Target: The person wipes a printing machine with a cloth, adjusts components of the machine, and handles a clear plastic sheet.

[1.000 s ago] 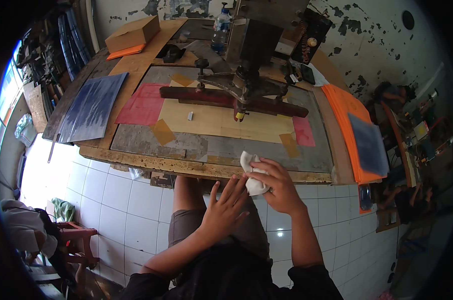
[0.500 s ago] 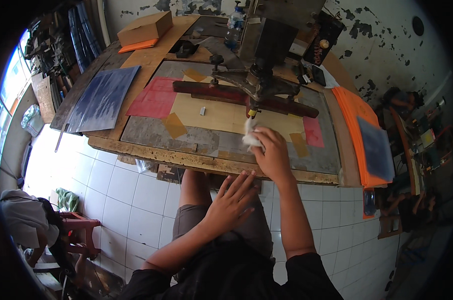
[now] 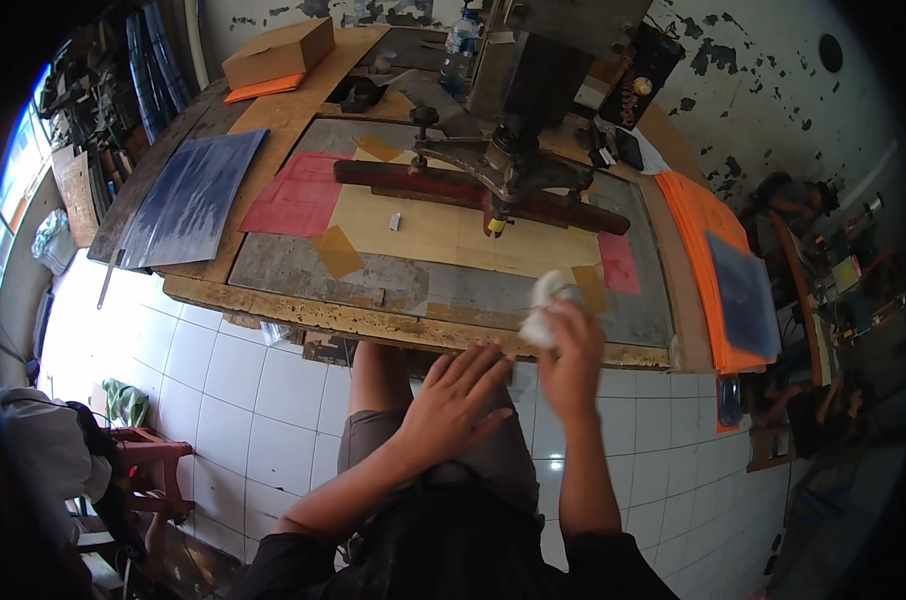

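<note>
Wiping goes best, I judge, with the rag (image 3: 545,308) balled tight and pressed flat on the screen (image 3: 453,235), strokes kept short and clear of the squeegee bar (image 3: 473,195). The right hand (image 3: 571,345) is raised over the counter (image 3: 373,318) near edge, grip clenched on the white rag, forearm upright. The left hand (image 3: 458,395) hangs lower, fingers spread and released, holding nothing, just short of the counter edge
</note>
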The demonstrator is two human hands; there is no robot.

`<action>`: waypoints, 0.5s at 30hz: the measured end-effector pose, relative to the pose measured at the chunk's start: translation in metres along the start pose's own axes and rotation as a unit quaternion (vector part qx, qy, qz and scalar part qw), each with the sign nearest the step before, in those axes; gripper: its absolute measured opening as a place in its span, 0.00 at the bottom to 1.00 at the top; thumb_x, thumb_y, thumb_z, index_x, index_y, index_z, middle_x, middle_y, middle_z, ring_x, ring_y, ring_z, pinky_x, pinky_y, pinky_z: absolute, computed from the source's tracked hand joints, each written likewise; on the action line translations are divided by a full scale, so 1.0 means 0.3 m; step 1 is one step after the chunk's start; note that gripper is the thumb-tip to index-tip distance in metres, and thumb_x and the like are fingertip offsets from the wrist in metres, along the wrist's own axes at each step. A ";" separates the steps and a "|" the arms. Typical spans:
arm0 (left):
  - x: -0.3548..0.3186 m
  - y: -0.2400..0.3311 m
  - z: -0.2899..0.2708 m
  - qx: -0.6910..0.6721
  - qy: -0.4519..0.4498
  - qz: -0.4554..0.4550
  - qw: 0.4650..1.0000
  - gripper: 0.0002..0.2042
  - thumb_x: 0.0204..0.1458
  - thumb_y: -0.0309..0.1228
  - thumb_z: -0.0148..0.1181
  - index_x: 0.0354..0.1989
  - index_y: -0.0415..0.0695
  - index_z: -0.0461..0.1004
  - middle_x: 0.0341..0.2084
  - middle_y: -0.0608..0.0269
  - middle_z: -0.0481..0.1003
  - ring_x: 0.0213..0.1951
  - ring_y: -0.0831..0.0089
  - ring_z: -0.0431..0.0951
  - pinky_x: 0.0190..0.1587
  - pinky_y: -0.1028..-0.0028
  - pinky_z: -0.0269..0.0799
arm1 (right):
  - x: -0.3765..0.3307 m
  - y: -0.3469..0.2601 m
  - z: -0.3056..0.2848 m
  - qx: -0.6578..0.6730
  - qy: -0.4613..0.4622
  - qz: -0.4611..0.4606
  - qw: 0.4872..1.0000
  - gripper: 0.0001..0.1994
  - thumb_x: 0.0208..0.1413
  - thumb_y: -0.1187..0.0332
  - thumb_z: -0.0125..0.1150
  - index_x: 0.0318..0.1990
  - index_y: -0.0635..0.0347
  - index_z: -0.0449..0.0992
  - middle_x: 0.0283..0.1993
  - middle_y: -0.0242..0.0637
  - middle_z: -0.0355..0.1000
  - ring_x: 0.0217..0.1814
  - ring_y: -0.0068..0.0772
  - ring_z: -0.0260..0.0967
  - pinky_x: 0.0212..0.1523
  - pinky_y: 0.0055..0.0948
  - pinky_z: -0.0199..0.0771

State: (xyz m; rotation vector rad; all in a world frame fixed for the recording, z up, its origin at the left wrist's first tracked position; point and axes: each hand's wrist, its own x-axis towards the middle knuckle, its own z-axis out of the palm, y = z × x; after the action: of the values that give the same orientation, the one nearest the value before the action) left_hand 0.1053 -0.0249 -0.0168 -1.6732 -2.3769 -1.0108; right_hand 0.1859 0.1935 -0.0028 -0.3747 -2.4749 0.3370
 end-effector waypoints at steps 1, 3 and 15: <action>0.013 0.004 -0.026 -0.047 0.010 -0.012 0.999 0.35 0.64 0.44 0.68 0.77 0.46 0.67 0.79 0.51 0.65 0.79 0.51 0.63 0.76 0.51 0.60 | -0.027 -0.063 0.010 0.035 -0.005 -0.060 0.998 0.24 0.55 0.75 0.71 0.61 0.55 0.83 0.67 0.38 0.76 0.73 0.53 0.69 0.72 0.53 0.69; 0.041 -0.014 -0.092 -0.102 -0.013 -0.041 0.994 0.33 0.64 0.43 0.67 0.76 0.46 0.68 0.77 0.51 0.66 0.78 0.50 0.64 0.76 0.50 0.60 | -0.042 -0.121 0.006 0.077 -0.028 -0.081 0.993 0.26 0.52 0.72 0.74 0.61 0.53 0.84 0.67 0.36 0.76 0.73 0.52 0.69 0.72 0.52 0.69; 0.093 -0.198 -0.107 0.092 -0.028 0.027 0.995 0.29 0.70 0.46 0.59 0.75 0.42 0.71 0.79 0.56 0.66 0.80 0.58 0.63 0.81 0.43 0.51 | 0.040 -0.051 0.060 0.094 0.019 -0.098 0.991 0.26 0.50 0.68 0.78 0.59 0.51 0.84 0.64 0.34 0.77 0.68 0.50 0.73 0.66 0.50 0.73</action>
State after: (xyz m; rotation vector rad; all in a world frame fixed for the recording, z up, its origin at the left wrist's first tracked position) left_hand 0.0330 -0.0310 -0.0086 -1.7100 -2.3605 -0.7222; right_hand 0.1629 0.1808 -0.0056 -0.0593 -2.3927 0.4701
